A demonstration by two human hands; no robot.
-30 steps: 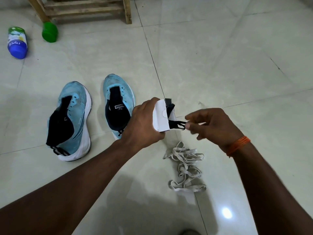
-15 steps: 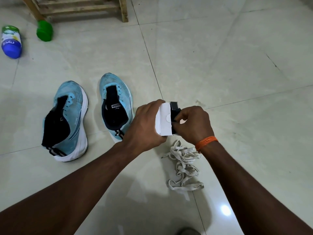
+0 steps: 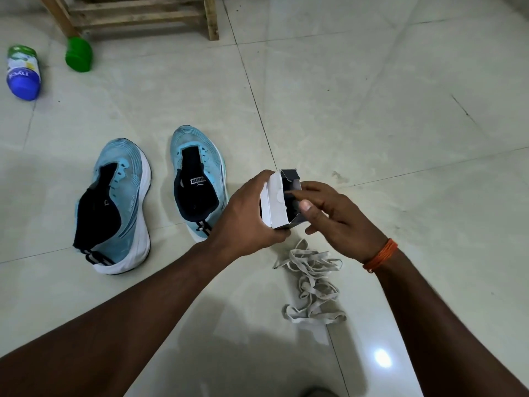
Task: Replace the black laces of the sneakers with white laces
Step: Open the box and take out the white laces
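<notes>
On the tiled floor (image 3: 357, 90), 2 blue sneakers (image 3: 114, 204) stand side by side at the left, laceless, with bare tile all round them. The left hand (image 3: 246, 216) is clamped on a small white box (image 3: 273, 203). 1 second ago the right hand (image 3: 332, 216) pulled black lace out; now its fingers (image 3: 297, 194) reach into the box, loosely curled. White laces (image 3: 312, 279) lie piled just below the hands, open floor at right.

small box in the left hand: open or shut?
Open. The white box has its flap up, dark interior exposed; right hand fingers reach inside.
</notes>
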